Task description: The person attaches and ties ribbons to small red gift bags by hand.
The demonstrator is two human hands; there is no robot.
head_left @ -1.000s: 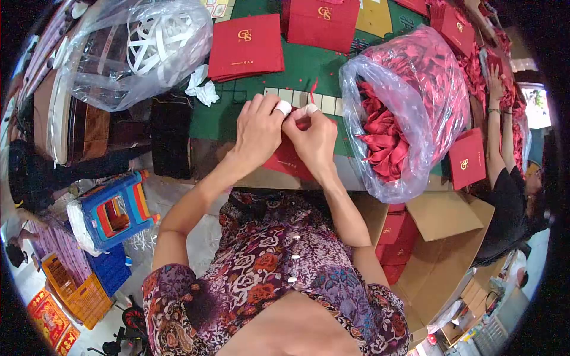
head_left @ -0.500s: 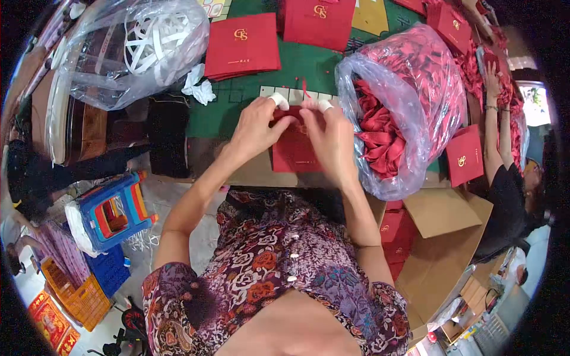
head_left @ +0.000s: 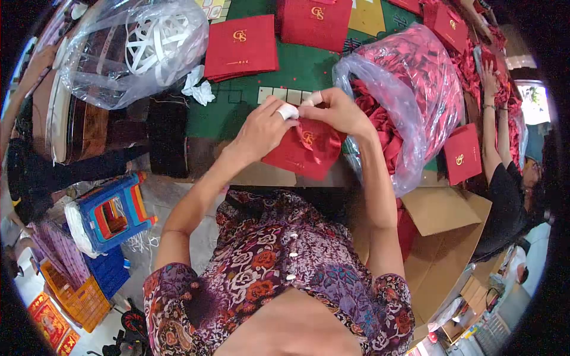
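Observation:
My left hand (head_left: 261, 127) and my right hand (head_left: 338, 111) both pinch the top edge of a red paper bag (head_left: 300, 151) with a gold logo, held tilted above the near edge of the green table (head_left: 237, 113). White tape wraps a fingertip on each hand. A red ribbon lies across the bag's front, near the logo. My right wrist is close to the clear plastic sack of red ribbons (head_left: 409, 95).
Stacks of red bags (head_left: 240, 46) lie farther back on the table, with a crumpled white tissue (head_left: 199, 88). A clear sack of white strips (head_left: 139, 44) sits at left. Another person (head_left: 504, 178) works at right. Open cardboard boxes (head_left: 439, 237) and a plastic stool (head_left: 113, 213) stand below.
The red bag lay flat under both hands; now it is lifted and tilted, and my right hand has swung up and right toward the ribbon sack.

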